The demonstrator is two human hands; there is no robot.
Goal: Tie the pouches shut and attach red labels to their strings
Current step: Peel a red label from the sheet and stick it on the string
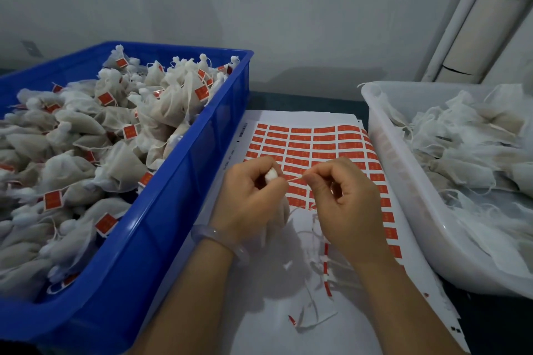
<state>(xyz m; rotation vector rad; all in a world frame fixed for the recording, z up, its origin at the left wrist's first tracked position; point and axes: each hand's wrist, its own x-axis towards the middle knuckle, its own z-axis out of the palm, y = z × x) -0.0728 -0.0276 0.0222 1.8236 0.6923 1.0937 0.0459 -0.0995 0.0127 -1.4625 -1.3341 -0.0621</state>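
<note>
Hanging above the label sheet (302,138) on the desk (496,326), one pouch (271,174) is clenched in the left grip (253,196), and the right grip (346,204) pinches its string (294,179). The blue crate (187,181) is heaped with labelled pouches and the white tub (398,170) holds many untied, so I judge plenty remains.

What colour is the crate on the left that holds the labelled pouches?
The crate is blue; the head view, the only one, shows it clearly.

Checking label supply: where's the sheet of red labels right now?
Head view, centre: the label sheet lies flat between the blue crate and the white tray.
</note>
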